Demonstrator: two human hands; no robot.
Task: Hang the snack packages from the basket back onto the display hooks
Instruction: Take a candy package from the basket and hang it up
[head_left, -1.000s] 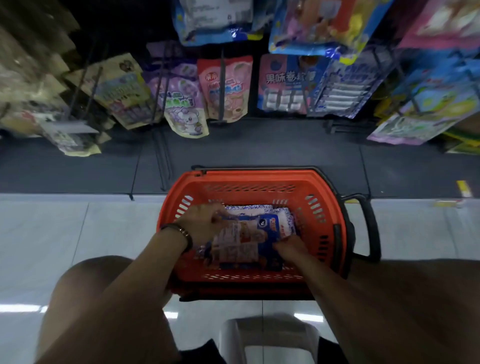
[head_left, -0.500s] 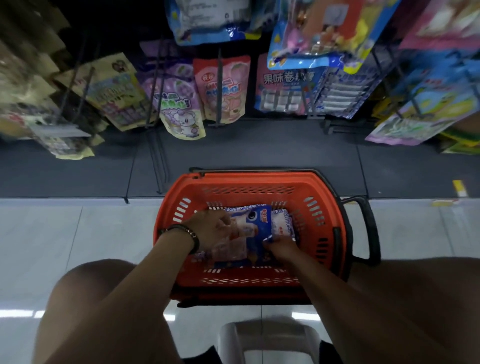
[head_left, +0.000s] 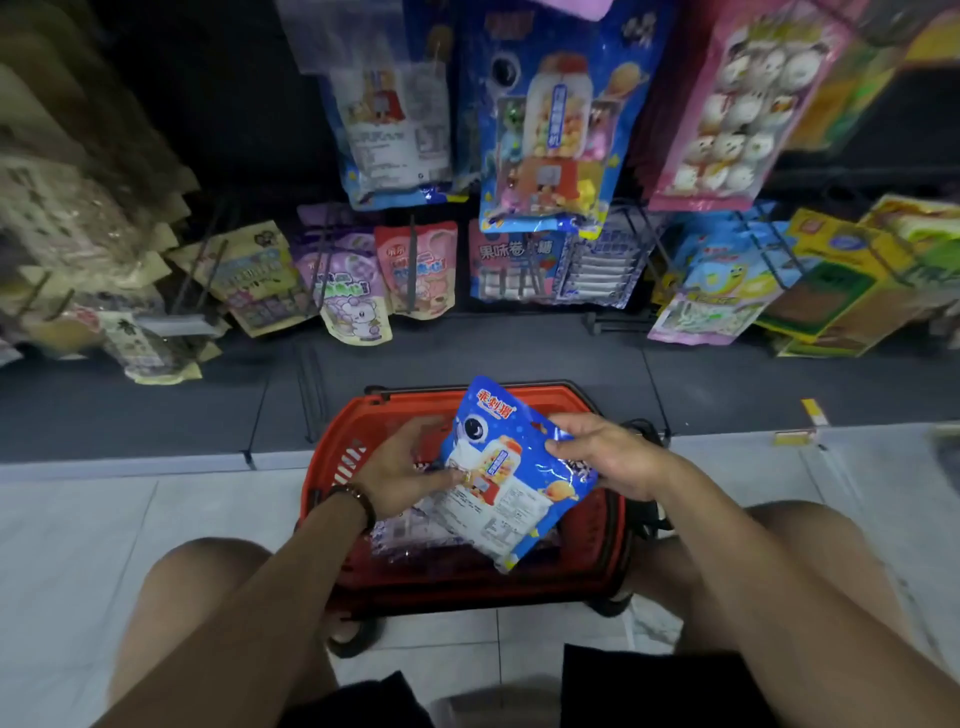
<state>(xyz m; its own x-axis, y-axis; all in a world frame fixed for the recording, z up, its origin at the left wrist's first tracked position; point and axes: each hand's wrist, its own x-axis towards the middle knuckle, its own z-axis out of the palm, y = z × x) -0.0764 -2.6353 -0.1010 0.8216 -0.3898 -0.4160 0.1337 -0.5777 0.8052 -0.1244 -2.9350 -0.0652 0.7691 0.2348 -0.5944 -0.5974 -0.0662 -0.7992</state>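
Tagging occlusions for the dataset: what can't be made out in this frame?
All head view.
- Remaining packages in the basket: covered by the blue package, left hand and right hand; count unclear.
- Blue package's hang hole: too small to tell.
- Left shelf bags: blurred, unreadable.
- Top-row packs: cut off by the upper edge.

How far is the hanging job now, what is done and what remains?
Done: nothing I can confirm as rehung. In hand: the left hand and right hand hold a blue package above the red basket. Left: hanging it; other packages lie in the basket.
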